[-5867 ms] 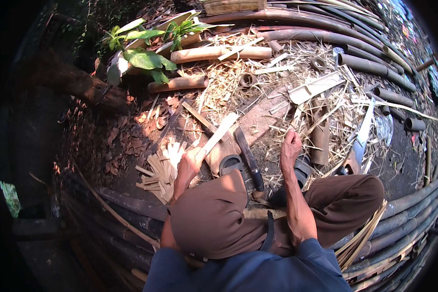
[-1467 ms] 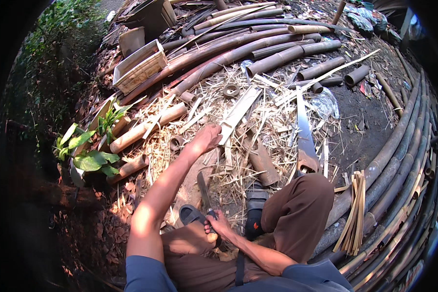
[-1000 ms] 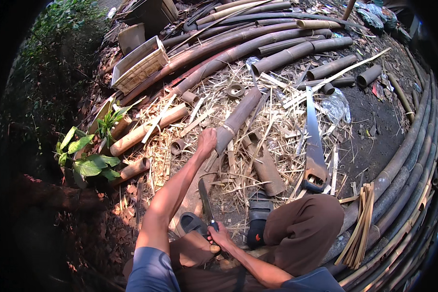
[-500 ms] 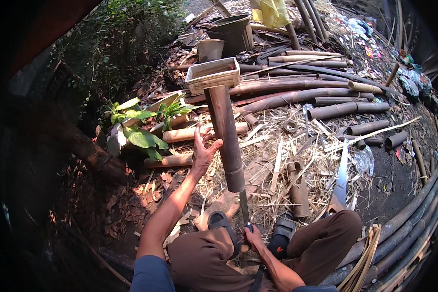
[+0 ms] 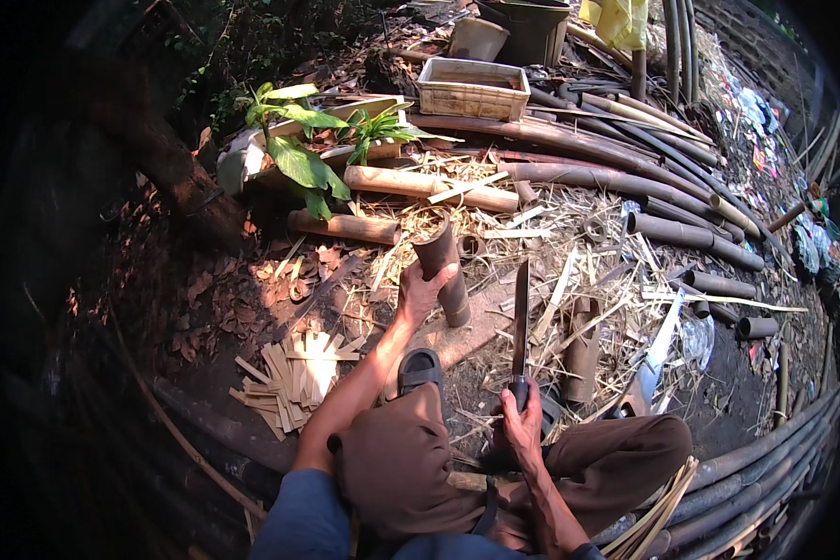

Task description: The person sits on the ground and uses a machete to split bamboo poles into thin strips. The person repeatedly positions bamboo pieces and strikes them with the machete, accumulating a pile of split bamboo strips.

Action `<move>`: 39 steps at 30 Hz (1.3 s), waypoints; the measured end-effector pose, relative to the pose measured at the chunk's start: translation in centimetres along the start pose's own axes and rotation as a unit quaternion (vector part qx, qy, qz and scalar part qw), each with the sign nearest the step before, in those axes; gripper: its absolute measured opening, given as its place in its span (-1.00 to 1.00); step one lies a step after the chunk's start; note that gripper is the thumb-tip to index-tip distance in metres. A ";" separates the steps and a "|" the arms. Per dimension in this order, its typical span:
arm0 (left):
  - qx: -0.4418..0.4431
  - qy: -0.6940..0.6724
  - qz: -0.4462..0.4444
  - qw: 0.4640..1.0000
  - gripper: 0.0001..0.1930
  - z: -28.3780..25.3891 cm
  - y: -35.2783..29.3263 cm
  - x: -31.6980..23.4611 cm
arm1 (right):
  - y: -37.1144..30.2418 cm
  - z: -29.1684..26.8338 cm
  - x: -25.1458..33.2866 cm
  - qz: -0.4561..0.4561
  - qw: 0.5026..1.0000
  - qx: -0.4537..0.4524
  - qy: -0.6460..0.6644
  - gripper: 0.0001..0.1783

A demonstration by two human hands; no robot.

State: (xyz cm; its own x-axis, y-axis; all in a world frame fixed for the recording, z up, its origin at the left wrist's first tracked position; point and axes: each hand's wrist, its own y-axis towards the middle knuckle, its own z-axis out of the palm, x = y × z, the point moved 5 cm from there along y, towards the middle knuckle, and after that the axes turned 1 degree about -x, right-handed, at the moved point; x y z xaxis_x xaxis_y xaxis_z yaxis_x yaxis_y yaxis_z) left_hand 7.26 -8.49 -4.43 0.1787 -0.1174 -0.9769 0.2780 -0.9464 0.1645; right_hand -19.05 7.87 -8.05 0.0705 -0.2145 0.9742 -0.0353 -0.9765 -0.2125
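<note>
I monitor the left hand (image 5: pixel 421 290), reaching up the frame: fingers closed around a bamboo section (image 5: pixel 448 266) near center, top tilted left. The right hand (image 5: pixel 524 415), lower center, grips a machete (image 5: pixel 521 322), blade pointing toward the upper edge.
</note>
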 end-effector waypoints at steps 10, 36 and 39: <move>0.012 -0.040 0.080 0.996 -0.67 1.7 -2.5 -2.8 | 1.2 2.2 13.6 -0.123 0.987 0.077 -0.071 -0.59; 0.126 0.024 0.105 0.986 -0.70 1.1 -5.0 -5.4 | 0.9 2.4 16.3 -0.171 0.978 0.065 -0.103 -0.67; 0.133 0.019 0.095 0.986 -0.73 1.5 -5.1 -5.8 | 1.3 2.7 16.2 -0.154 0.979 0.074 -0.113 -0.67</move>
State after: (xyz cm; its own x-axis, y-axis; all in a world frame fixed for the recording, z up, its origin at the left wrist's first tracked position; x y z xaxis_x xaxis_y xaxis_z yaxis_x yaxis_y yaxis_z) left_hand 3.39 -3.41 0.23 0.2409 -0.2933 -0.9252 -0.0207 -0.9546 0.2972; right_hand -15.26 3.06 7.22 0.2753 0.1083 0.9552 0.1655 -0.9841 0.0639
